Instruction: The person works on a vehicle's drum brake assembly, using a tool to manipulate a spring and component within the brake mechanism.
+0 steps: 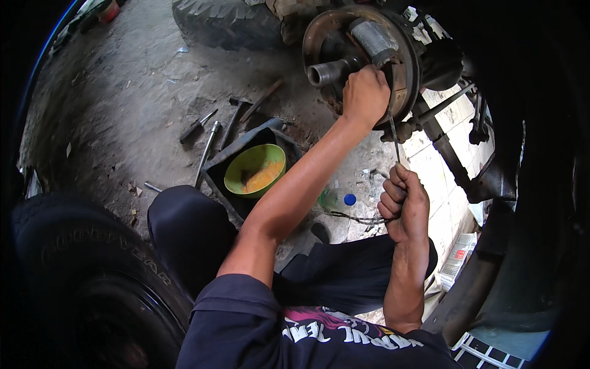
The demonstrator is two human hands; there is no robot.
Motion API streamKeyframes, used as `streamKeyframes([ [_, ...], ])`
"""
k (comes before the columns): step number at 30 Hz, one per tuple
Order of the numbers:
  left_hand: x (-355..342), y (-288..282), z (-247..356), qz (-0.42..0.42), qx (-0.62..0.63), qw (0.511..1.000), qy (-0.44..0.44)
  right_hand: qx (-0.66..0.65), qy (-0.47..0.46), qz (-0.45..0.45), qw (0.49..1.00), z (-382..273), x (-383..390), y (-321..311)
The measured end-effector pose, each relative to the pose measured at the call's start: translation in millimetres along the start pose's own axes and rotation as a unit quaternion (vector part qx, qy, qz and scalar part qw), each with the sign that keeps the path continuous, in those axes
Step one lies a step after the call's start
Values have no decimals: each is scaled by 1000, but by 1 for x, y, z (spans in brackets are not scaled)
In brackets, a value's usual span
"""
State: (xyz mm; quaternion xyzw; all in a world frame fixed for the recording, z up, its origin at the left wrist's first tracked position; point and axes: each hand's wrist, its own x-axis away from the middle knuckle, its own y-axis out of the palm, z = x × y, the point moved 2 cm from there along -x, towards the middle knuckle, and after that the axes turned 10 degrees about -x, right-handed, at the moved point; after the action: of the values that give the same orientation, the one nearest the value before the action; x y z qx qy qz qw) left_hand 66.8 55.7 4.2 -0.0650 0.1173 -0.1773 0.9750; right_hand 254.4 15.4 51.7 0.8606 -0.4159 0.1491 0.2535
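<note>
A rusty drum brake assembly (312, 37) with a protruding hub spindle (329, 72) and a grey metal cylinder (373, 38) is at the top right. My left hand (367, 93) reaches into it beside the spindle, its fingers curled and mostly hidden against the brake parts. A thin dark cable (394, 136) runs down from the assembly, past my left hand, to my right hand. Lower down, my right hand (405, 203) is closed round that cable. A dark strand (356, 217) loops out to the left near its wrist.
A green bowl (270, 154) with orange-brown contents sits in a dark tray (216, 172). Beside it lie a hammer (232, 123), a socket wrench (208, 154) and a screwdriver (198, 126). Tyres stand at lower left (80, 240) and top (227, 24). Suspension bars (448, 150) flank the right.
</note>
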Motion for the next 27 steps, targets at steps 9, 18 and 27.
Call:
streamKeyframes([
  [9, -9, -9, 6, -36, -57, 998, 8, 32, -26, 53, 998, -6, 1, 20],
  [18, -15, 9, -15, 33, 7, 999, 34, 73, -4, 78, 994, -6, -15, 21],
  [27, -12, 1, -19, 21, 99, 995, 23, 75, -21, 59, 995, 7, -8, 23],
])
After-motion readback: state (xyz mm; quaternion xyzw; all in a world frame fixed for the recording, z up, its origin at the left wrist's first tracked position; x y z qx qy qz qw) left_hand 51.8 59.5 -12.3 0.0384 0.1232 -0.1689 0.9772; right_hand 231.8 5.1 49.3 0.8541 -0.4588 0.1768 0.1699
